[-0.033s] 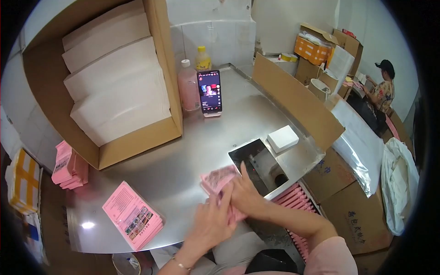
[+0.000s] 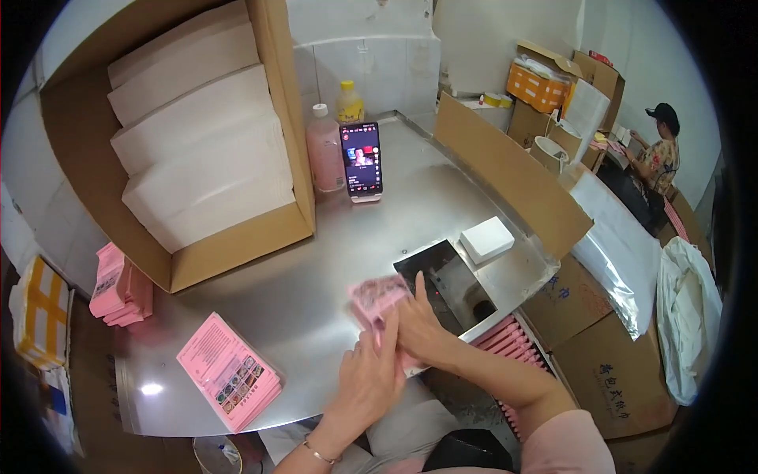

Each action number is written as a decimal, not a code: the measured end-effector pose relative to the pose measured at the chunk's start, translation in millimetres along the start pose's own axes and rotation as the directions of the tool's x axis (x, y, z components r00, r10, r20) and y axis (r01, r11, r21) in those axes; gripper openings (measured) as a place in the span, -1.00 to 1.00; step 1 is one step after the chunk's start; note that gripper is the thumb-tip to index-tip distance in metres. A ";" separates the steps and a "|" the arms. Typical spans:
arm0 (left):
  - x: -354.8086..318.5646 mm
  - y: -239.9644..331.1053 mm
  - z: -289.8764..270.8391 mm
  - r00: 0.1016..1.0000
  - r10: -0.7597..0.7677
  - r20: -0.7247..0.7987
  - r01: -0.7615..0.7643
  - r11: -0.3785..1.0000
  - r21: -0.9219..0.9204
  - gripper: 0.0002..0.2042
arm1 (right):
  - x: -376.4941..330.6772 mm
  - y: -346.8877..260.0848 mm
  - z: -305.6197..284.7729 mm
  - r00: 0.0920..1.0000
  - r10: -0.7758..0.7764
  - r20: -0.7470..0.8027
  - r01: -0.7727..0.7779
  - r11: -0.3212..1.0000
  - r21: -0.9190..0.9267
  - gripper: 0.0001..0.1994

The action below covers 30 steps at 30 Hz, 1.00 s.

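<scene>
Both my hands meet over the front edge of the metal table (image 2: 292, 316), closed on a pink printed paper packet (image 2: 380, 294). My left hand (image 2: 369, 373) grips its near end from the left, with a ring on one finger. My right hand (image 2: 425, 330) holds it from the right, its index finger pointing up. The packet is slightly blurred, and my fingers hide its lower part. To the left lies a neat stack of flat pink printed paper packets (image 2: 229, 371). More pink packets (image 2: 118, 288) are piled by the box at the far left.
A large cardboard box (image 2: 237, 265) holds stacks of white paper (image 2: 213, 182). A phone (image 2: 362, 162) on a stand, a pink bottle (image 2: 325, 150) and a yellow-capped bottle (image 2: 349, 101) stand behind. Beside a rectangular table opening (image 2: 446, 288) sits a white block (image 2: 487, 239). Another person (image 2: 662, 150) sits at right.
The pink packet has tilted and shifted slightly, showing more of its upper face. My left hand has moved a little up and to the right.
</scene>
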State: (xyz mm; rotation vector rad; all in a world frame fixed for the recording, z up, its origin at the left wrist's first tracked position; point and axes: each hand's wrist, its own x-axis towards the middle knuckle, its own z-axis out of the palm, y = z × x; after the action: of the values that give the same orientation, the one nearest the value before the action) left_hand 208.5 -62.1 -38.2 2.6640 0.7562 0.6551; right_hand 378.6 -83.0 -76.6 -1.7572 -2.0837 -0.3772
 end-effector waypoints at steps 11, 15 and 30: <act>-48.2 -48.0 -53.8 0.974 0.090 -0.207 -0.107 0.992 -0.069 -0.82 | -33.5 75.8 -19.7 0.809 0.444 0.385 -0.401 0.896 -0.190 -0.82; -93.5 -95.7 -112.6 0.827 -0.229 -0.514 0.389 0.893 0.227 -0.71 | -18.4 94.6 -59.0 0.868 0.308 -0.389 -0.432 0.855 -0.287 -0.79; -31.0 -59.9 -52.2 0.987 -0.082 -0.136 0.069 0.993 -0.097 -0.72 | -41.7 158.4 -39.9 0.790 0.478 -0.383 -0.568 0.806 -0.167 -0.80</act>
State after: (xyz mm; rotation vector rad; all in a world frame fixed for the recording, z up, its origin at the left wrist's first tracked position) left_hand 133.8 -22.3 -27.9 2.5128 0.8386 0.8419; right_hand 544.9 -109.0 -67.0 -2.1710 -1.2775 -0.7517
